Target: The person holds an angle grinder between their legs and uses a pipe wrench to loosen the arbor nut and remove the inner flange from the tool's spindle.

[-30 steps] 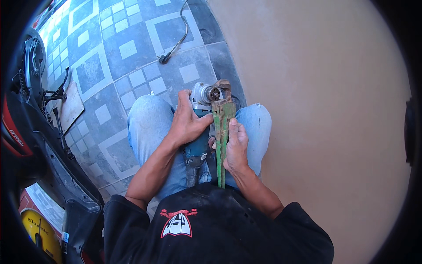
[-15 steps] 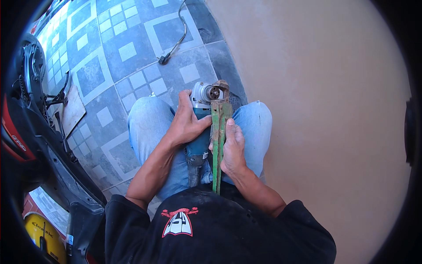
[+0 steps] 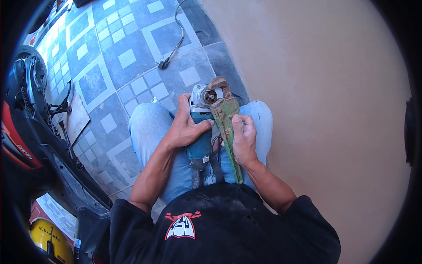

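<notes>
My left hand (image 3: 185,130) is wrapped around an angle grinder (image 3: 200,147), a teal body with a silver gear head, lying between my knees. The round spindle end faces up, with no disc on it. In my right hand (image 3: 245,141) is a rusty green pipe wrench (image 3: 225,116), its handle slanting down toward my shirt. The wrench's brown hooked jaw lies at the grinder's spindle; whether it grips the spindle I cannot tell. My right thumb presses on the wrench's flat side, while its other fingers are partly hidden behind it.
A power cord with a black plug (image 3: 163,64) lies on the patterned tile floor (image 3: 127,83). Along the left stands a motorbike (image 3: 52,163), with a flat board (image 3: 79,116) near its stand. A yellow helmet-like object (image 3: 50,240) is at lower left. A plain tan surface (image 3: 334,132) fills the right.
The wrench has turned so that its broad side shows, and its handle end has swung to the right. My right hand has shifted slightly right with it. My left hand still holds the grinder.
</notes>
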`<state>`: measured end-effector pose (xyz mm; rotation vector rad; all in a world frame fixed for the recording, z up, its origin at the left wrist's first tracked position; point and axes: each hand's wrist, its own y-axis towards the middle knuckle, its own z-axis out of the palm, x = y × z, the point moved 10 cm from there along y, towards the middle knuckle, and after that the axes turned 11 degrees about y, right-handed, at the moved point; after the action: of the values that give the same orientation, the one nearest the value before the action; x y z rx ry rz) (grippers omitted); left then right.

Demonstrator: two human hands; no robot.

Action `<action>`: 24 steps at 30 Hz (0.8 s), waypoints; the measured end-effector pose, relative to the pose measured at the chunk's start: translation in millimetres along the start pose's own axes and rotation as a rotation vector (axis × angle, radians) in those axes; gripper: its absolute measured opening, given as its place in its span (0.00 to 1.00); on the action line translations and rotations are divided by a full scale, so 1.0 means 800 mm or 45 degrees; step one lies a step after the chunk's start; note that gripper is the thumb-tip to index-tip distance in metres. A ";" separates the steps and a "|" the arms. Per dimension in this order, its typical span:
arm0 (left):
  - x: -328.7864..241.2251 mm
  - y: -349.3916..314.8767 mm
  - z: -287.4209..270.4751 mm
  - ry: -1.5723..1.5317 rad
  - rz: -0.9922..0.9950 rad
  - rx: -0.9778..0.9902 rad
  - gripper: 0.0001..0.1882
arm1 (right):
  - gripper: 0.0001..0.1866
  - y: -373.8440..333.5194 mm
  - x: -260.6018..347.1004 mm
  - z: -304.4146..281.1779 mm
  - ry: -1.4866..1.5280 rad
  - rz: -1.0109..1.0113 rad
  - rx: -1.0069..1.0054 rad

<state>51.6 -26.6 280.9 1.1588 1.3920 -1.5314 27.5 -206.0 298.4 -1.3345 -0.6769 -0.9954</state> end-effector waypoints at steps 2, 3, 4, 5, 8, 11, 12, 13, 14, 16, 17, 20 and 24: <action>0.002 -0.001 0.001 -0.116 -0.027 0.017 0.47 | 0.19 0.004 0.005 -0.005 -0.067 -0.056 0.021; 0.001 -0.001 0.000 -0.080 -0.015 0.014 0.47 | 0.19 0.005 0.010 -0.005 -0.132 -0.113 0.039; 0.001 -0.001 -0.001 -0.044 -0.003 0.012 0.47 | 0.19 0.007 0.012 -0.006 -0.133 -0.114 0.042; 0.002 -0.001 -0.002 -0.046 -0.003 0.010 0.47 | 0.19 0.007 0.015 -0.004 -0.139 -0.129 0.062; 0.006 0.000 -0.001 -0.055 -0.023 0.013 0.48 | 0.19 0.010 0.020 -0.006 -0.173 -0.163 0.078; 0.009 0.001 0.000 -0.115 -0.033 0.013 0.48 | 0.20 0.015 0.025 -0.008 -0.223 -0.182 0.092; 0.011 0.002 -0.001 -0.088 -0.015 0.021 0.48 | 0.20 0.016 0.026 -0.007 -0.245 -0.182 0.112; 0.011 0.002 -0.001 -0.060 0.003 0.028 0.48 | 0.20 0.017 0.027 -0.009 -0.246 -0.181 0.111; 0.009 0.002 0.000 -0.061 0.003 0.030 0.48 | 0.20 0.018 0.031 -0.009 -0.255 -0.206 0.117; -0.002 0.002 -0.003 -0.082 0.050 -0.012 0.47 | 0.20 0.023 0.038 -0.011 -0.264 -0.232 0.120; -0.001 0.002 -0.003 -0.084 0.048 -0.009 0.47 | 0.20 0.025 0.047 -0.007 -0.337 -0.291 0.146; 0.007 0.004 0.001 -0.173 0.000 0.047 0.45 | 0.21 0.026 0.059 -0.001 -0.422 -0.317 0.173; 0.001 0.004 -0.001 -0.058 0.037 -0.013 0.43 | 0.20 0.033 0.063 -0.002 -0.425 -0.353 0.215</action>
<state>54.5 -25.8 279.4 1.1266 1.3462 -1.5191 73.6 -219.2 329.4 -1.2907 -1.1993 -0.9165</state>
